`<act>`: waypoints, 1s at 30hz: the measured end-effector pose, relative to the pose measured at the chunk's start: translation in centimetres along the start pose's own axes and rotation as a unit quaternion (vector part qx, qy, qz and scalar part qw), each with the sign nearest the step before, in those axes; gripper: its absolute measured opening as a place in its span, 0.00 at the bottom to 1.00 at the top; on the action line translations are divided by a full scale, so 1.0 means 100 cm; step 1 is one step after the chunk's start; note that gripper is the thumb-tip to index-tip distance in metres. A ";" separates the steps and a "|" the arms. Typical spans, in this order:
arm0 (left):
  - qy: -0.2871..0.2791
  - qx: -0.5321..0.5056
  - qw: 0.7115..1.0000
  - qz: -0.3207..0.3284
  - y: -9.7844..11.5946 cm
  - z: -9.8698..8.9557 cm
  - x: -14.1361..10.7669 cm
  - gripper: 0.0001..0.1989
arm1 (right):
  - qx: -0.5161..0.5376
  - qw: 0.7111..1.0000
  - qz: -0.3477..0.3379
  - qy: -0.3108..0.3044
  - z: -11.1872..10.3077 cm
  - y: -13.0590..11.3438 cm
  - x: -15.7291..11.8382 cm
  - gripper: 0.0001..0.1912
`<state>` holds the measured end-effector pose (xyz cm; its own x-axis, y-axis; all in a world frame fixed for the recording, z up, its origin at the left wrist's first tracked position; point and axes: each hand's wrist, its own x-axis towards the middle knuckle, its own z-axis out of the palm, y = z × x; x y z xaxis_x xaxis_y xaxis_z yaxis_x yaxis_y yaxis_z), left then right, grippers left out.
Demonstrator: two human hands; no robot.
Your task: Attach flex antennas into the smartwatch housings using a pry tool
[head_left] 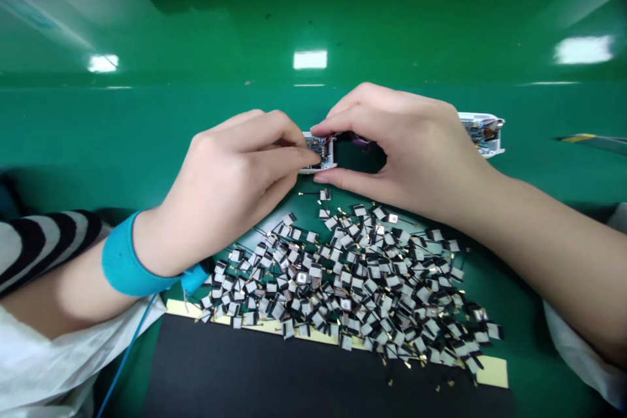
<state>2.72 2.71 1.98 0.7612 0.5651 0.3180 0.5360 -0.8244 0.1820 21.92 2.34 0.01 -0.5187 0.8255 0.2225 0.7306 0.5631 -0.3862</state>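
A small white plastic housing with an exposed circuit board (321, 147) lies between my hands in the middle of the table. My right hand (416, 137) grips its right end, thumb at the near edge and index finger at the far edge. Over its left part, my left hand (240, 163) has its fingers closed in a pinch, one fingertip down on the board. Whatever those fingers pinch is hidden. Just below lies a loose pile of small antennas (353, 261), pale square patches with thin black leads and gold-coloured connector ends.
Behind my right wrist lies a second open white housing (484, 134). Tweezers (592, 141) rest at the far right. A black mat with a yellow strip (492, 371) lies in front, partly under the pile. A blue wrist strap (122, 255) trails a cord from my left arm.
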 end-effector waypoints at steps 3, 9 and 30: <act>-0.005 -0.003 1.000 -0.003 0.000 0.001 0.001 0.07 | 0.001 1.000 0.001 -0.001 0.000 0.000 0.000 0.18; -0.009 0.005 1.000 -0.007 -0.001 0.001 0.002 0.07 | -0.003 1.000 -0.018 -0.001 -0.001 0.002 -0.001 0.20; 0.002 -0.004 1.000 0.012 -0.006 0.003 -0.001 0.10 | 0.047 0.997 -0.058 0.033 -0.027 -0.006 -0.034 0.09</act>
<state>2.43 3.09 1.54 0.7726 0.5453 0.3253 0.5145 -0.8378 0.1825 24.44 -0.65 1.91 -0.5654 0.7572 0.3270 0.6211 0.6517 -0.4353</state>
